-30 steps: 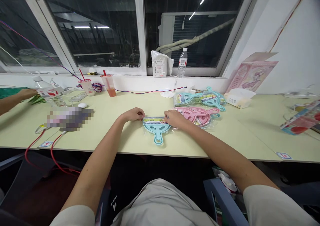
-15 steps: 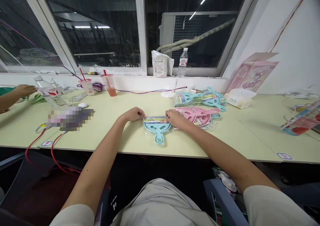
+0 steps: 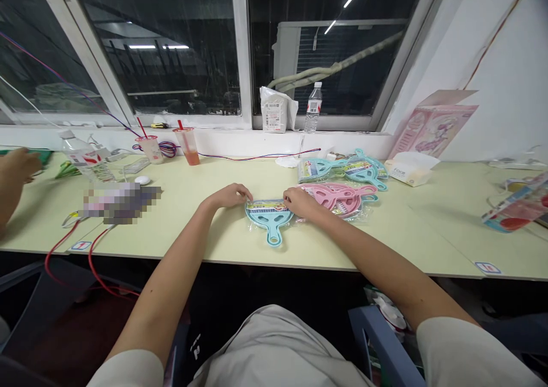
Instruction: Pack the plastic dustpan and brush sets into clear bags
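Observation:
A light-blue mini dustpan and brush set (image 3: 270,220) in a clear bag lies flat on the table in front of me, its handle pointing toward me. My left hand (image 3: 232,194) is at the bag's upper left corner, with thumb and fingers pinched on its edge. At the upper right corner my right hand (image 3: 298,200) has its fingers curled closed on the bag; part of the printed card is hidden beneath them. Just right of that hand lie pink dustpan sets (image 3: 338,196), also bagged. Behind these are more light-blue sets (image 3: 363,169) in their bags.
A tissue pack (image 3: 411,169) and a pink box (image 3: 434,127) stand at the back right. On the left are drink cups (image 3: 188,147), a water bottle (image 3: 88,158) and a blurred-out object (image 3: 122,203) with red cables. Another person's hand (image 3: 19,167) is at the far left.
My left fingers have shifted very slightly at the bag's corner; my right hand and the set stay put. The other person's hand at far left has moved left and nearer.

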Demonstrator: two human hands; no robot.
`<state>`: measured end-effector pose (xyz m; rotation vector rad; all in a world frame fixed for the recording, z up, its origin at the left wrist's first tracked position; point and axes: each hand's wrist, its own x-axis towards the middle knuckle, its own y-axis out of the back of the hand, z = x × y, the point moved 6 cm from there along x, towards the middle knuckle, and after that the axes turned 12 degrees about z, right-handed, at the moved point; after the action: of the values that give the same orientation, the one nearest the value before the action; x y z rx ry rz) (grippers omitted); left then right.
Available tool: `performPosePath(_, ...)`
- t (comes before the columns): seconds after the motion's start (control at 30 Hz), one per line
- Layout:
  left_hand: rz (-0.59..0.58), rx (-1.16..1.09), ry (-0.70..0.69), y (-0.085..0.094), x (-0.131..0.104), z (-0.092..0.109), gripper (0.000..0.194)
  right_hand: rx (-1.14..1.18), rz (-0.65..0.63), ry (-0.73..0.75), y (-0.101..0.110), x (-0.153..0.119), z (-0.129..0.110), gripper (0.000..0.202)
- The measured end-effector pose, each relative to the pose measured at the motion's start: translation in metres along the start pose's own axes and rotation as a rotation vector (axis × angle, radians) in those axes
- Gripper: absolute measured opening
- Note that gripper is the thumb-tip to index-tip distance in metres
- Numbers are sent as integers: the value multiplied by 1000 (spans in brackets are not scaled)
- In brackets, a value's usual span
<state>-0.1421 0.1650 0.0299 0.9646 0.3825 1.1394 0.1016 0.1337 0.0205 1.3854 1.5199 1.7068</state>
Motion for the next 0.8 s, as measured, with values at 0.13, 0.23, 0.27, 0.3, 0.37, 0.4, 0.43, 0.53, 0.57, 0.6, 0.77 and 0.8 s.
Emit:
performPosePath(0.13,-34,-41,-147,-7,-2,15,49,13,4,-8,-3,1,2,21)
performPosePath(0.23,-100,-49,-171,-17,-3,18,50,2,-3,-18,-4,2,4,21)
performPosePath(0.27,-111,-52,-163,-19,-3,17,49,-1,-5,-22,-5,2,5,20)
performPosePath(0.3,-108,-55,-152,-20,-2,15,48,-3,-5,-24,-5,2,5,20)
performPosePath(0.37,-78,-58,-131,-19,0,10,46,-4,-4,-23,-5,2,5,19)
performPosePath(0.4,-60,-62,-123,-18,0,9,44,-5,-3,-21,-5,2,5,19)
performPosePath(0.43,-43,-70,-114,-16,0,7,42,-6,-3,-20,-5,1,5,18)
performPosePath(0.53,-13,-93,-74,-13,0,4,31,-13,-14,-26,-5,1,5,18)
performPosePath(0.57,-10,-92,-57,-13,0,4,26,-14,-19,-31,-5,1,6,19)
performPosePath(0.6,-10,-86,-40,-13,0,3,23,-15,-22,-34,-5,1,6,19)
performPosePath(0.77,-41,-39,-11,-11,0,0,26,-20,-21,-33,-5,2,5,20)
performPosePath(0.8,-45,-36,-13,-10,0,0,27,-22,-23,-32,-5,2,5,20)
